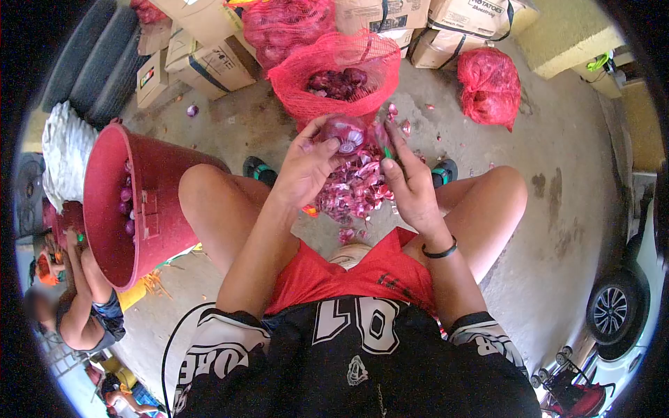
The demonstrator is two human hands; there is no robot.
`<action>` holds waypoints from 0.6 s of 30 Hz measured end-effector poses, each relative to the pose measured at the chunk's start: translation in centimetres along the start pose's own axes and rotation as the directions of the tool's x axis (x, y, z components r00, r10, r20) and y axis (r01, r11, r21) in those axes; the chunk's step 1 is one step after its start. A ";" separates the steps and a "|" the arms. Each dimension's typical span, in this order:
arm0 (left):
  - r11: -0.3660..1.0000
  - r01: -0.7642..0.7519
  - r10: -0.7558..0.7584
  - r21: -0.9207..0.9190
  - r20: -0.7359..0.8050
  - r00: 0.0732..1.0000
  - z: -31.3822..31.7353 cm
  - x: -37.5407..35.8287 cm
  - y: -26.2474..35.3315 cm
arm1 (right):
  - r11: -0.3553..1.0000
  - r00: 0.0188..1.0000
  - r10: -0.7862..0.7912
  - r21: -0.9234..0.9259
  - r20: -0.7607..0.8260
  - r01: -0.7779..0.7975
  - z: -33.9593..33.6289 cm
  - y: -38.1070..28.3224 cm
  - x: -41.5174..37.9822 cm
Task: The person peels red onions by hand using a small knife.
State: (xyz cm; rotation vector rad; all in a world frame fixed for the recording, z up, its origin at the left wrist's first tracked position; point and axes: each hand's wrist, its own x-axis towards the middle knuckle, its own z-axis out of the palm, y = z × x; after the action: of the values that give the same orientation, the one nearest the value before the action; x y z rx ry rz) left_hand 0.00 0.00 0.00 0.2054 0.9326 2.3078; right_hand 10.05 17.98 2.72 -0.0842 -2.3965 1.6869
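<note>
My left hand (306, 161) is closed around a large red onion (348, 134), its fingers behind it and the thumb in front. Close to the onion's right side, my right hand (412, 180) grips a small knife (387, 150) with a green handle; most of the handle is covered by the fingers and the blade is blurred. Beneath both hands lies a heap of red onion skins (359, 188) on the floor. Just beyond them an open red mesh sack (293, 87) holds dark red onions (338, 83).
A large red bin (167, 202) lies tilted at my left, with several onions inside. Cardboard boxes (212, 66), a full onion sack (289, 31) and a red bag (489, 85) stand farther back. Another person (87, 306) sits at far left; a car wheel (611, 306) is at right.
</note>
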 end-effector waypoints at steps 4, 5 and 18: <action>0.999 -0.009 0.008 -0.051 -0.007 1.000 1.6 0.1 -1.2 | 0.964 0.981 -0.187 -0.181 0.048 0.193 -1.1 -0.3 -0.5; 0.998 -0.010 0.010 -0.057 -0.011 1.000 1.6 0.0 -0.9 | 0.949 0.971 -0.235 -0.204 0.043 0.238 -0.8 -0.2 -0.3; 0.995 0.067 -0.066 0.075 -0.019 0.998 0.6 -0.1 -0.3 | 0.971 0.979 -0.202 -0.132 -0.009 0.199 -1.0 -1.1 -0.1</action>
State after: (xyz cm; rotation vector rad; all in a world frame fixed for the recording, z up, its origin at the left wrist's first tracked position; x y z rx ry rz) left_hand 0.41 0.46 0.30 0.1846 1.0204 2.2183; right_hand 10.39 18.55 4.05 0.1152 -2.4054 1.4334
